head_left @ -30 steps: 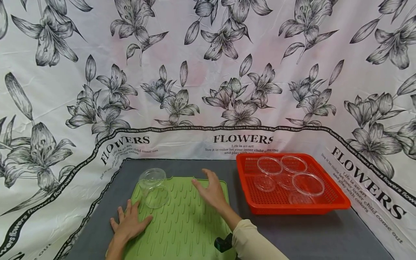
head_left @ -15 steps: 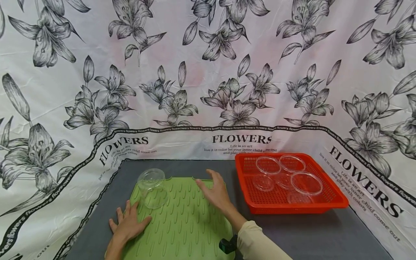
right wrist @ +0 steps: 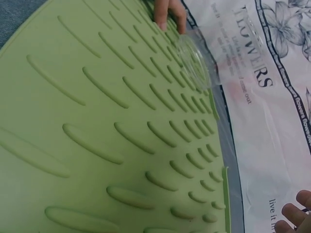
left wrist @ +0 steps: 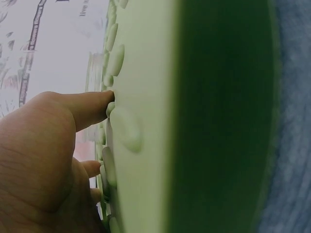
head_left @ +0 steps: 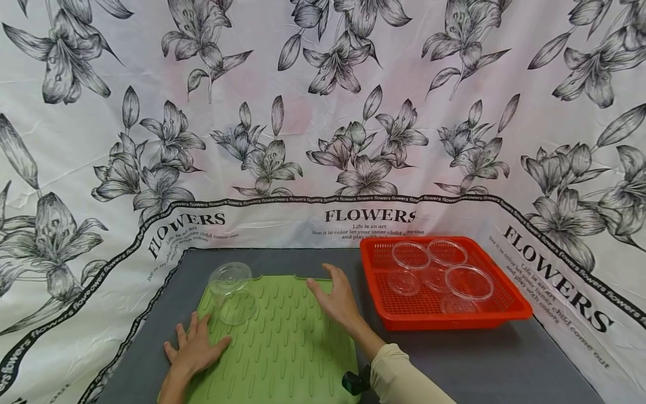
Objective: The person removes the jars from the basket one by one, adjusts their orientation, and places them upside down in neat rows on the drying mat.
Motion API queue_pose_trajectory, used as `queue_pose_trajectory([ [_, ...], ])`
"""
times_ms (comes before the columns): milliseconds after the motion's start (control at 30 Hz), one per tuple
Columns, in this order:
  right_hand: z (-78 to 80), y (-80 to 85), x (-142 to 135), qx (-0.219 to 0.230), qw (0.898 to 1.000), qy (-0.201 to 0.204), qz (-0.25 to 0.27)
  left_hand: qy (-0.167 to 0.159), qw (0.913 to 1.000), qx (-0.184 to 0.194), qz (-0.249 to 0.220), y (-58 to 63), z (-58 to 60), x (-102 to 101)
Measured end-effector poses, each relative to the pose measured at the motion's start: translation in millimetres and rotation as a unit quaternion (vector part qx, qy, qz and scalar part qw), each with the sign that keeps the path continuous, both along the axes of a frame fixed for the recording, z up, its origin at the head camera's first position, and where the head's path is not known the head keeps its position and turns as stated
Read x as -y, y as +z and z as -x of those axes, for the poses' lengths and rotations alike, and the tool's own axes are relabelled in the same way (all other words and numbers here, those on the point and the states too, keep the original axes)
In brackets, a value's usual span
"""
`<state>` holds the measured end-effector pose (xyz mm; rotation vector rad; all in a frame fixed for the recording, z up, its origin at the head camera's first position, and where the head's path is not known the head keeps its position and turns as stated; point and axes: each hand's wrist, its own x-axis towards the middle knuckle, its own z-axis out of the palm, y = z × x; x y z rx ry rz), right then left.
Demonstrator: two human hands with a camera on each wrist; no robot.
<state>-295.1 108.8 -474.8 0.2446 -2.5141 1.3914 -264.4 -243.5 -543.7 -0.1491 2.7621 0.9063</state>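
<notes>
My left hand rests on the left edge of a green ridged mat, its fingers spread. In the left wrist view the thumb touches the mat's ridged surface. A clear plastic cup stands on the mat's far left part, apparently rim down, just beyond my left fingertips. Above the mat's far right side my right hand hovers with thumb and fingers apart, holding nothing. The right wrist view has the cup beside the left hand's fingers.
A red perforated basket stands on the grey table to the right of the mat. Inside it are three clear cups, rims up. A white cloth with printed flowers hangs behind and around the table.
My right hand has drifted slightly right over the mat. The left hand and the cup have stayed in place. The head view has turned a little to the right.
</notes>
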Motion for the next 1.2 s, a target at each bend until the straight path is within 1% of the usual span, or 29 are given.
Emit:
queue_pose_trajectory([
  [133, -2.0, 3.2, -3, 0.005, 1.0, 0.002, 0.005, 0.002, 0.9999, 0.003, -0.012, -3.0, 2.2, 3],
  [267, -3.5, 5.3, -6, 0.003, 1.0, 0.004, 0.013, 0.001, 1.0, 0.006, -0.007, -2.7, 2.8, 2],
  [433, -4.4, 6.8, -10, -0.007, 1.0, 0.0, 0.012, -0.002, 1.0, 0.003, 0.002, 1.0, 0.9, 0],
  [667, -6.1, 6.1, -15, -0.005, 1.0, -0.009, 0.011, -0.005, 1.0, -0.004, 0.007, 4.7, -2.9, -2],
  [900, -9.2, 3.2, -22, -0.002, 1.0, -0.015, 0.003, -0.004, 1.0, 0.002, 0.008, 6.8, -2.8, -3],
  [1033, -10.9, 3.1, -27, -0.012, 1.0, -0.013, -0.001, -0.004, 1.0, 0.002, 0.006, 8.1, -3.1, -3],
  [1200, -14.6, 6.0, -31, -0.027, 1.0, -0.012, 0.0, -0.002, 1.0, 0.005, 0.006, 6.5, -2.0, -4],
])
